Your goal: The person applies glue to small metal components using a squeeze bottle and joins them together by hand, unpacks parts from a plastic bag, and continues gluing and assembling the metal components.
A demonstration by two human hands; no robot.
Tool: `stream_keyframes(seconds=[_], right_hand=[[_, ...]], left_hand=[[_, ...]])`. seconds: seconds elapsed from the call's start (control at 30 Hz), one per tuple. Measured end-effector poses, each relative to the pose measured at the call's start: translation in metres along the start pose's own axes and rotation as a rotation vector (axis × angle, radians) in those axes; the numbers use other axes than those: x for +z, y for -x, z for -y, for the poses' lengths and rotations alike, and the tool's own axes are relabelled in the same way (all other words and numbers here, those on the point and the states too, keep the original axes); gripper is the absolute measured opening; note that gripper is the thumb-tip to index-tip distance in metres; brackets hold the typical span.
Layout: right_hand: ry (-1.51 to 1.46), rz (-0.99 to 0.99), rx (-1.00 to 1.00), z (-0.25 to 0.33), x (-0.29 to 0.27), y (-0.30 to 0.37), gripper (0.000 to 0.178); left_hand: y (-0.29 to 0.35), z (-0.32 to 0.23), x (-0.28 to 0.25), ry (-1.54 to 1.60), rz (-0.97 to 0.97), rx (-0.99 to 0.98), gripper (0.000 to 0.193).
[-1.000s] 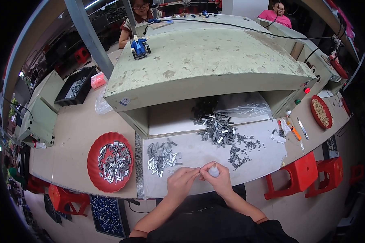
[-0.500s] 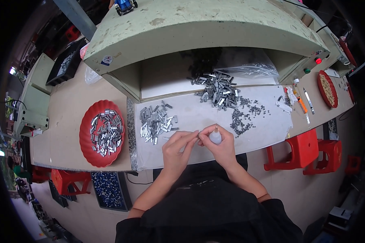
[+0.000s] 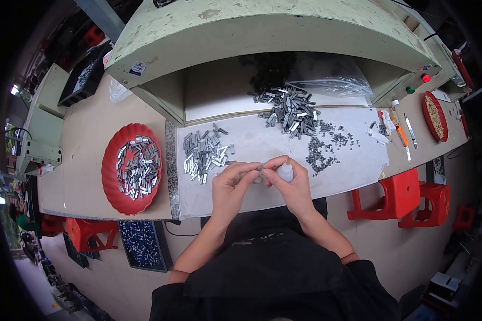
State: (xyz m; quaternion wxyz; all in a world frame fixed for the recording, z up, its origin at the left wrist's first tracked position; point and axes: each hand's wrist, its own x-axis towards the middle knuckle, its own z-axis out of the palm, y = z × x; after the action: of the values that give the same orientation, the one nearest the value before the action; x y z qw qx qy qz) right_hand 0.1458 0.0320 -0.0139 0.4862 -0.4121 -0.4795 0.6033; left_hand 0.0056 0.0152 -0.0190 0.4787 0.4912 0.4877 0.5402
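Note:
My left hand (image 3: 230, 187) and my right hand (image 3: 295, 191) meet at the fingertips above the near edge of the white sheet (image 3: 230, 120). A small grey piece (image 3: 260, 170) is pinched between the left thumb and fingers, mostly hidden, and the right fingertips touch it. Tucked in my right hand is a small translucent squeeze bottle (image 3: 286, 173), its thin tip pointing up and away. Left of the hands lies a loose pile of silvery metal pieces (image 3: 204, 152). Beyond them is a bigger heap of similar pieces (image 3: 294, 109), with tiny dark parts (image 3: 320, 155) scattered beside it.
A red scalloped tray (image 3: 108, 179) of metal pieces stands at the left. Over the bench's back rises a pale green cabinet (image 3: 198, 37) with a plastic bag (image 3: 332, 75) inside. An orange cutter (image 3: 402, 136) and another red tray (image 3: 429, 113) lie right; red stools (image 3: 399, 195) stand below.
My fingertips have come closer together, and the right fingers now touch the small piece in my left hand. The whole view has shifted slightly.

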Motion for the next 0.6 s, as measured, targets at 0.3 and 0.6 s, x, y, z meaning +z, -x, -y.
stream_keyframes(seconds=[0.3, 0.6], right_hand=[[-0.024, 0.039, 0.031, -0.0060, -0.0037, 0.0005, 0.008], [-0.054, 0.044, -0.003, -0.0028, -0.0020, 0.0032, 0.005]], left_hand=[[0.0048, 0.0000, 0.0021, 0.039, 0.011, 0.054, 0.014], [0.0040, 0.0024, 0.0008, 0.063, 0.041, 0.092, 0.014]])
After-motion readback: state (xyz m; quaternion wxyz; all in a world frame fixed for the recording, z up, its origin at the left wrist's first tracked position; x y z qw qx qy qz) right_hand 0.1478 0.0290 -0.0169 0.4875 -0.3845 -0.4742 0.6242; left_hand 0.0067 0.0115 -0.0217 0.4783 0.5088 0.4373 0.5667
